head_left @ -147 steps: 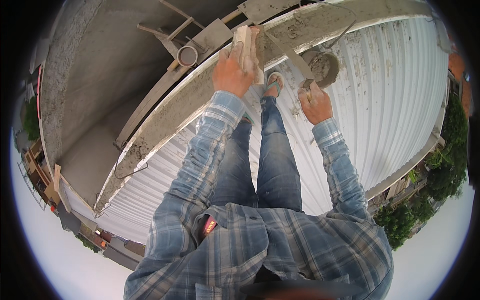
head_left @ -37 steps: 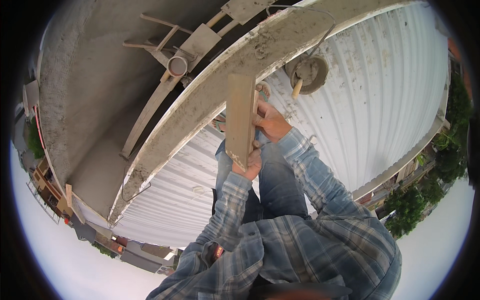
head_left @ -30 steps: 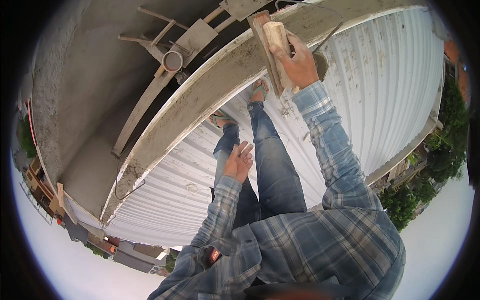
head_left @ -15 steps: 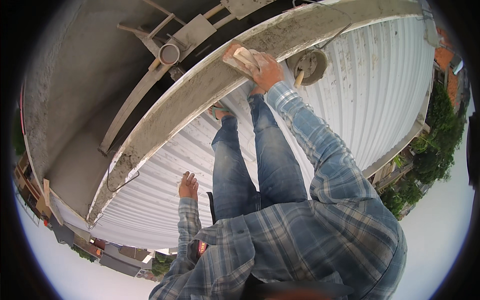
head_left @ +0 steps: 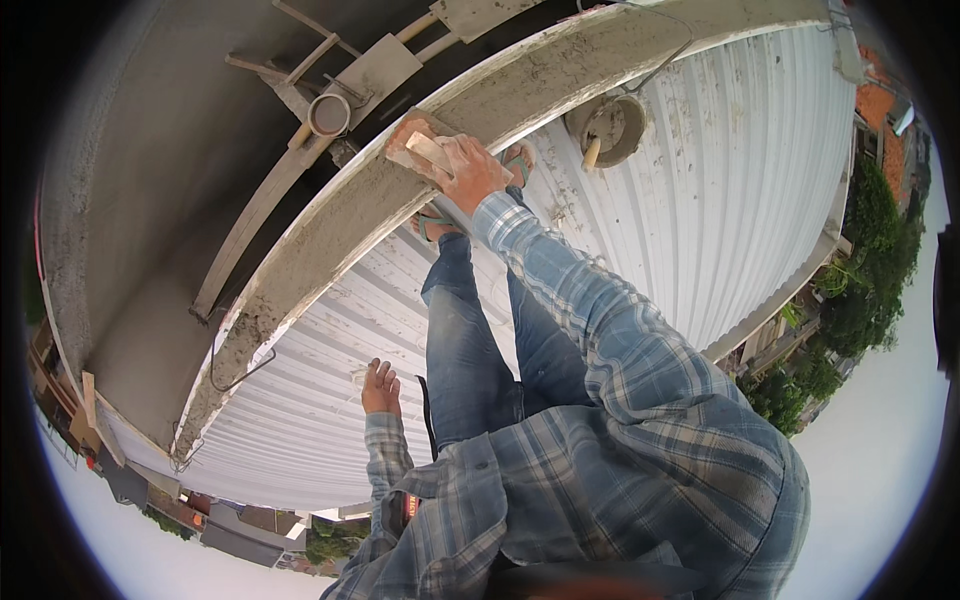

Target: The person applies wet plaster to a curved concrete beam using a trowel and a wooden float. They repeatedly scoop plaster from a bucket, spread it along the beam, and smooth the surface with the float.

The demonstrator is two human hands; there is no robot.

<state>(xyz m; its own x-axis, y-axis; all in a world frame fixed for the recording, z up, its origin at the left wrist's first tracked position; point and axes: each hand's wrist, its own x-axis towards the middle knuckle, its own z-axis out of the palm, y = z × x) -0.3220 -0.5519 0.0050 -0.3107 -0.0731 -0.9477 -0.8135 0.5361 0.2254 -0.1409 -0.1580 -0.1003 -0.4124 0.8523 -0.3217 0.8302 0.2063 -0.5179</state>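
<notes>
My right hand (head_left: 472,170) is closed around the handle of a wooden plastering float (head_left: 408,132). The float lies flat on the wet cement along the top of a long curved wall (head_left: 335,225). Off to the left, my left hand (head_left: 381,388) hangs over the white corrugated roofing, its fingers loosely apart and nothing in them. To the right of the float, a mortar bucket (head_left: 638,148) stands on the roofing against the wall. A tool's wooden handle (head_left: 591,153) sticks out of it; the tool's other end is not clear.
Corrugated sheets (head_left: 710,160) slope under my sandalled feet. Bent wire hooks (head_left: 245,375) stick out beside the wall. Beyond it, a wooden plank frame (head_left: 262,205) carries a round pail (head_left: 329,115) over a darker drop. Trees (head_left: 870,230) and rooftops lie past the roof edge.
My right hand has slid the float leftward along the wall top, away from the bucket. My left hand has shifted only slightly.
</notes>
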